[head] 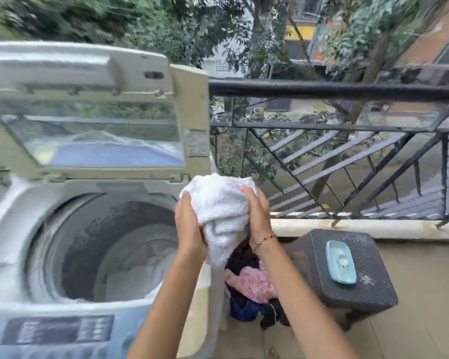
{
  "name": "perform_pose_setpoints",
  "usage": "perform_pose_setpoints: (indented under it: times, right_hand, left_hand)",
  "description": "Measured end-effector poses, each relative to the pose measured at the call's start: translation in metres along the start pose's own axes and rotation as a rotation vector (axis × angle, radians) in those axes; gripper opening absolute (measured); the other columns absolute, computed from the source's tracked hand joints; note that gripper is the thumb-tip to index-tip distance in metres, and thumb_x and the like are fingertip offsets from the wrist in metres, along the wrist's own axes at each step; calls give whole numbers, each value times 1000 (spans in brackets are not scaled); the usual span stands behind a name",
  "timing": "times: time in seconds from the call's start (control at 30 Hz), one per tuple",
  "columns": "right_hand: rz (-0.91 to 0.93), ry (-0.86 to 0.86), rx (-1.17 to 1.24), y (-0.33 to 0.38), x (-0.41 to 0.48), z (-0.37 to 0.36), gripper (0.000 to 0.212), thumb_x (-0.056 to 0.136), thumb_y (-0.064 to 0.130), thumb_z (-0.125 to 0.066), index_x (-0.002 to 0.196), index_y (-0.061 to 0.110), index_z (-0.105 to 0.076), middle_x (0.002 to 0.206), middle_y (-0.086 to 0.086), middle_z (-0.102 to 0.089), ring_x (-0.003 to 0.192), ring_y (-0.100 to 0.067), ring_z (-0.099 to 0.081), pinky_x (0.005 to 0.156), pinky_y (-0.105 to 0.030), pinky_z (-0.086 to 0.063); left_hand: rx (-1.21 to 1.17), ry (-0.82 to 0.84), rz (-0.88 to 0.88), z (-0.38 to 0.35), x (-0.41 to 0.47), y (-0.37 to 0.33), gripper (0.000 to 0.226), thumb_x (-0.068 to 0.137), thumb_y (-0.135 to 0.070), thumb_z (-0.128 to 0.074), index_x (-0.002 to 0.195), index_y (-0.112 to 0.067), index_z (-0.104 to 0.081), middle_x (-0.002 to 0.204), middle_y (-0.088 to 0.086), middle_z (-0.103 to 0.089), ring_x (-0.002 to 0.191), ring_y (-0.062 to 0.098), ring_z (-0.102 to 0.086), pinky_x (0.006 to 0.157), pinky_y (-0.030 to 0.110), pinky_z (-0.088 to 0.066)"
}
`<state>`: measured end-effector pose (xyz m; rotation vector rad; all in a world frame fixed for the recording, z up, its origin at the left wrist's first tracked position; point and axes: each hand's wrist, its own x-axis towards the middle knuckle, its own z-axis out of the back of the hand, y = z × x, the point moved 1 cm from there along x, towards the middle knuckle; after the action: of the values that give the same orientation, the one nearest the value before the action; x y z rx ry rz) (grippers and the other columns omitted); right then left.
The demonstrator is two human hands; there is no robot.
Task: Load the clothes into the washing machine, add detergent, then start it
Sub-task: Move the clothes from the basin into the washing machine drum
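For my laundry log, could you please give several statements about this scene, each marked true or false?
1. The washing machine has its lid raised. True.
2. Both the left hand and the right hand grip the white towel. True.
3. The white towel lies inside the washing machine. False: it is held in the air beside its right rim.
4. The light blue tray sits on the washing machine. False: it rests on the dark stool.
5. A pile of clothes lies between machine and stool. True.

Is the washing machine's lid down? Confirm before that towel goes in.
No, the lid stands raised behind the open drum, while the left hand and right hand grip the white towel.
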<state>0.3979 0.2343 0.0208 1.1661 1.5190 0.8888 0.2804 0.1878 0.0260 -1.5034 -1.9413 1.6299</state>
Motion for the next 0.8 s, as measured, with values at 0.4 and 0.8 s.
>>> perform_pose_setpoints:
  times: [0.4,0.8]
  right_hand:
    - [72,312,-414,-49,-21,-175,27,87,36,-60,109,20,-60,116,-6,-66,103,-16,-61,88,-33,-47]
    - [-140,343,-880,-100,-10,-188,38,89,19,-49,127,18,-53,122,-4,-62,106,-19,-60,88,-25,-45]
  left_hand:
    - [68,-272,-110,190,40,-98,38,100,-25,-43,131,-5,-51,120,15,-63,90,20,-64,63,27,-52]
    - [521,-307,102,237,80,-71,41,95,-31,-49,130,-10,-52,136,6,-51,120,23,-47,99,37,-38]
